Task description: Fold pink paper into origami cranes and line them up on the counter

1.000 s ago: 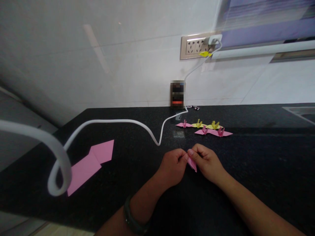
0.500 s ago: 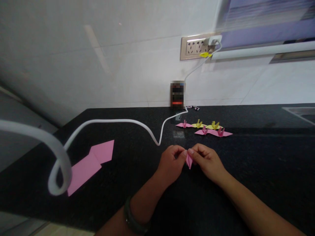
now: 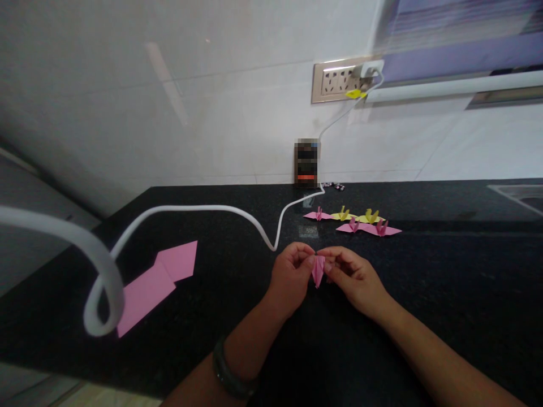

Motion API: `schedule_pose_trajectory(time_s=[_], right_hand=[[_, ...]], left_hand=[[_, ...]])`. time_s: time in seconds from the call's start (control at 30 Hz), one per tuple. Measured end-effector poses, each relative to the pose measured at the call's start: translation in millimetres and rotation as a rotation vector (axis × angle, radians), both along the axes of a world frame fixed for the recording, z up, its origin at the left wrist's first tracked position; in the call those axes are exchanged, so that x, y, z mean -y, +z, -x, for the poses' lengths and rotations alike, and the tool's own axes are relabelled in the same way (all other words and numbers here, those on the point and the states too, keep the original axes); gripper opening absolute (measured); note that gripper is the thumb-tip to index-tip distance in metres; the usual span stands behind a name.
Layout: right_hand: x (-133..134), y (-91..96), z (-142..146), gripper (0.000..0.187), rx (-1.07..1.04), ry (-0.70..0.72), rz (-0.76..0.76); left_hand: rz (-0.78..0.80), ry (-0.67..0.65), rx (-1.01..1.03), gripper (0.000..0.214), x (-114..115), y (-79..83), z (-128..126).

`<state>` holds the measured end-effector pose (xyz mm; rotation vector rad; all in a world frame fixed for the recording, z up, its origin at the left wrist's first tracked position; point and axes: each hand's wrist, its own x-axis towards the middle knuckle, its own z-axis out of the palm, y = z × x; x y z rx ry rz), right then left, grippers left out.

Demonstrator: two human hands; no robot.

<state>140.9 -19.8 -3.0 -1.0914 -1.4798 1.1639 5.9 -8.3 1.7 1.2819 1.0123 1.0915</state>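
Note:
Both my hands pinch a small folded pink paper piece [image 3: 318, 270] just above the black countertop [image 3: 445, 282]. My left hand [image 3: 291, 277] grips its left side with curled fingers. My right hand [image 3: 353, 277] holds its right side between thumb and fingertips. The paper's point hangs down between the hands. A dark band sits on my left wrist [image 3: 231, 373].
Several finished pink and yellow paper cranes [image 3: 354, 220] lie in a row behind my hands. Flat pink paper sheets [image 3: 156, 282] lie at the left. A white cable [image 3: 190, 210] loops across the counter from a wall socket [image 3: 339, 82]. A small dark device [image 3: 306, 164] leans on the wall.
The pink piece has turned from slanting down-right to hanging nearly upright, and both hands have moved slightly up and left with it.

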Motion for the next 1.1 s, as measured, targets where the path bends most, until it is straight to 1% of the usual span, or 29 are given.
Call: schedule_pose_trajectory(time_s=[0.17, 0.3, 0.4, 0.57, 0.73, 0.83, 0.93, 1.1], right_hand=[[-0.2, -2.4, 0.4, 0.022, 0.021, -0.011, -0.045], [0.6, 0.1, -1.0, 0.014, 0.134, -0.029, -0.166], [0.9, 1.7, -2.8, 0.015, 0.201, -0.019, -0.225], [0.7, 2.9, -5.0, 0.014, 0.220, 0.009, -0.207], [-0.2, 2.5, -5.0, 0.015, 0.194, 0.000, -0.167], [-0.9, 0.6, -4.2, 0.014, 0.183, 0.001, -0.146], [-1.2, -0.8, -3.6, 0.014, 0.180, 0.000, -0.147], [-1.4, -1.6, -3.8, 0.016, 0.213, 0.013, -0.195]], left_hand=[[0.012, -0.020, 0.016, 0.012, -0.4, 0.6, 1.1], [0.010, -0.015, -0.008, 0.011, -0.7, 2.0, 1.5], [0.002, 0.010, -0.005, 0.009, -0.6, 2.8, 1.0], [0.015, 0.020, 0.032, 0.007, 0.3, 4.1, 0.0], [0.111, 0.006, 0.106, 0.006, 0.5, 5.9, -1.1], [0.140, -0.001, 0.130, 0.006, 0.5, 6.7, -1.4], [0.134, -0.008, 0.125, 0.005, 0.6, 6.6, -1.2], [0.083, -0.006, 0.084, 0.006, 0.0, 4.7, -0.6]])
